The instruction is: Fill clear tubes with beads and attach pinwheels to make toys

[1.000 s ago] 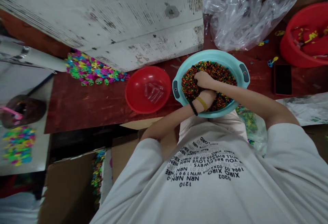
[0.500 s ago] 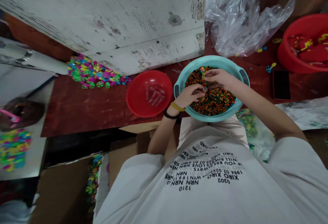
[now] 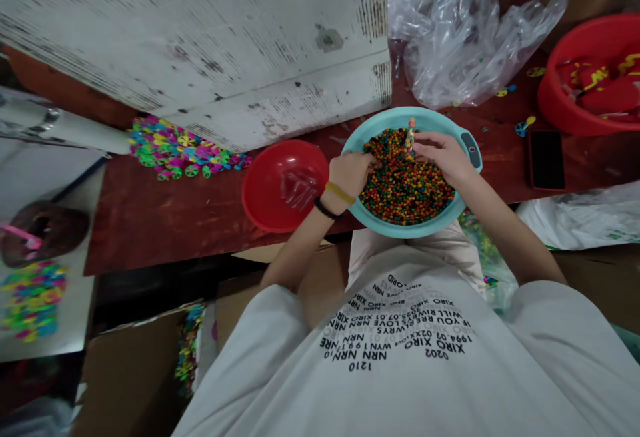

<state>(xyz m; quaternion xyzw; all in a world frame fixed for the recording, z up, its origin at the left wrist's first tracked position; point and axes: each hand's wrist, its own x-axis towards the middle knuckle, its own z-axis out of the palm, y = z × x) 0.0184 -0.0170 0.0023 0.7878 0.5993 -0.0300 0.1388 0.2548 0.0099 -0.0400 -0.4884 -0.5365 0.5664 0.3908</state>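
A light blue basin [image 3: 400,229] full of small coloured beads [image 3: 405,190] rests at the table's front edge, over my lap. Between the fingers of my right hand [image 3: 440,155] stands a clear tube [image 3: 411,136] with coloured beads inside, roughly upright above the basin. My left hand [image 3: 349,174] reaches over the basin's left rim, its fingers curled down at the beads; the fingertips are partly hidden. Just left of that hand sits a red bowl [image 3: 265,207] with several clear empty tubes [image 3: 299,188] in it.
Colourful plastic pieces [image 3: 185,150] lie heaped on the left of the table, beside a large white box [image 3: 225,44]. Clear plastic bags [image 3: 450,37] are piled behind the basin. A red tub [image 3: 560,84] and a phone [image 3: 547,160] stand at the right.
My left hand has drawn away to the left, from beside my right hand to the basin's left side. My right hand has moved slightly right, and the tube shows clearly now.
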